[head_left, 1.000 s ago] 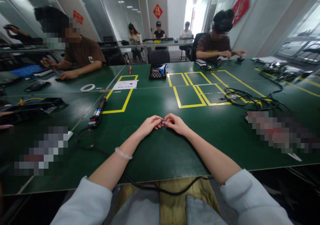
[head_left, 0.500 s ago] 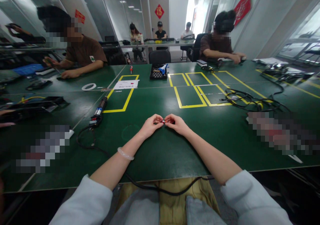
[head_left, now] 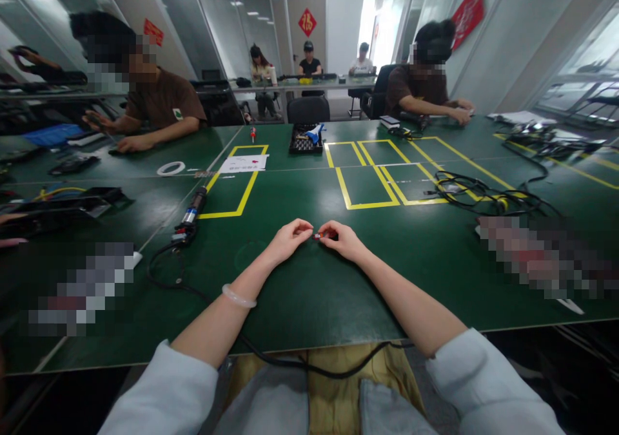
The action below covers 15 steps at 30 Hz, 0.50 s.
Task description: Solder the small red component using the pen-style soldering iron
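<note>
My right hand (head_left: 344, 240) pinches a small red and silver piece (head_left: 318, 236) between thumb and fingertips, just above the green table; its exact kind is too small to make out. A short gap to the left of that piece is my left hand (head_left: 291, 239), with thumb and fingers drawn together. Whatever sits between its fingertips, if anything, is hidden. A pale bangle (head_left: 238, 296) circles my left wrist.
An electric screwdriver (head_left: 192, 209) with a black cable lies to the left, near a white paper label (head_left: 243, 163). A black tray (head_left: 305, 138) and a red screwdriver (head_left: 253, 133) are farther back. Coiled black cables (head_left: 457, 187) lie right. Co-workers sit beyond.
My left hand has drawn slightly left, away from the small piece, opening a gap between the hands. The right hand keeps its pinch, and more of the red piece shows.
</note>
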Each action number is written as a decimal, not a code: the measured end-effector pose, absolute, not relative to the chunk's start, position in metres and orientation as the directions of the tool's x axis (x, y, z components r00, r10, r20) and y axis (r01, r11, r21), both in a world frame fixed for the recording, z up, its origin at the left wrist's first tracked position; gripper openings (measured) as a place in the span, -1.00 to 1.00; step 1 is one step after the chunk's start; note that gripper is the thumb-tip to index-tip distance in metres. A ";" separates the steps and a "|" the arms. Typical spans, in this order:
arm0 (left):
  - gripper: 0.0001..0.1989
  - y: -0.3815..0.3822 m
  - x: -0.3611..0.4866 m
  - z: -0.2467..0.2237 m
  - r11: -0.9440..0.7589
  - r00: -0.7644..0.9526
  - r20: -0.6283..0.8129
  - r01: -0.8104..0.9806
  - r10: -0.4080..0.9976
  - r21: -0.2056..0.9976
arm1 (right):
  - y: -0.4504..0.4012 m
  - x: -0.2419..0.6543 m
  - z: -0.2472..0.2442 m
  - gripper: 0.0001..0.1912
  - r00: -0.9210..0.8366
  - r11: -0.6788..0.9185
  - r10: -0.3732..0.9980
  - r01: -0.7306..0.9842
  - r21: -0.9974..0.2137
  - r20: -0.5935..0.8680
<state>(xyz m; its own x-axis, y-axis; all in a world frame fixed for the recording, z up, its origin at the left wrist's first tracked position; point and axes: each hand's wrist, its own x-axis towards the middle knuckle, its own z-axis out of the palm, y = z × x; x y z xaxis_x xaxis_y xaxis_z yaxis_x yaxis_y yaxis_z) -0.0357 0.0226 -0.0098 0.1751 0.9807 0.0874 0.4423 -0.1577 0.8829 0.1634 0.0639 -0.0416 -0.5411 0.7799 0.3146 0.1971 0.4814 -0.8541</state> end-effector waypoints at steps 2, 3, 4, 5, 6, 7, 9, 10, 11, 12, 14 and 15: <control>-0.61 0.029 -0.052 -0.003 -0.151 0.137 0.096 0.486 0.986 0.861 | 0.065 0.164 -0.041 -0.81 -0.545 0.477 0.782 0.209 -0.854 0.303; -0.59 0.034 -0.064 0.000 -0.139 0.116 0.092 0.515 0.989 0.846 | 0.065 0.165 -0.041 -0.81 -0.548 0.475 0.782 0.215 -0.853 0.297; -0.58 0.039 -0.080 0.003 -0.119 0.090 0.084 0.553 0.992 0.825 | 0.065 0.165 -0.041 -0.81 -0.551 0.472 0.782 0.220 -0.854 0.291; -0.56 0.044 -0.097 0.005 -0.093 0.062 0.070 0.599 0.996 0.795 | 0.066 0.165 -0.041 -0.81 -0.555 0.468 0.782 0.222 -0.855 0.284; -0.55 0.049 -0.117 0.007 -0.065 0.030 0.060 0.653 0.998 0.755 | 0.066 0.165 -0.042 -0.81 -0.560 0.463 0.781 0.220 -0.859 0.278; -0.55 0.053 -0.138 0.009 -0.022 -0.029 0.062 0.721 0.998 0.693 | 0.066 0.166 -0.042 -0.81 -0.565 0.457 0.779 0.216 -0.863 0.272; -0.58 0.058 -0.183 0.014 0.132 -0.209 0.100 0.856 0.973 0.499 | 0.067 0.166 -0.043 -0.81 -0.573 0.449 0.776 0.207 -0.869 0.264; -0.57 0.058 -0.205 0.017 0.241 -0.310 0.128 0.890 0.942 0.386 | 0.067 0.167 -0.044 -0.81 -0.577 0.447 0.774 0.204 -0.871 0.262; -0.56 0.057 -0.225 0.020 0.359 -0.409 0.145 0.890 0.901 0.280 | 0.067 0.167 -0.044 -0.81 -0.578 0.445 0.773 0.203 -0.872 0.260; -0.54 0.055 -0.244 0.023 0.470 -0.501 0.150 0.859 0.852 0.201 | 0.068 0.167 -0.045 -0.81 -0.579 0.445 0.773 0.203 -0.872 0.259; -0.51 0.049 -0.275 0.028 0.645 -0.659 0.116 0.751 0.743 0.142 | 0.068 0.168 -0.046 -0.81 -0.582 0.445 0.771 0.205 -0.872 0.257; -0.52 0.045 -0.287 0.029 0.666 -0.684 0.101 0.728 0.723 0.159 | 0.069 0.167 -0.047 -0.80 -0.584 0.445 0.770 0.205 -0.872 0.257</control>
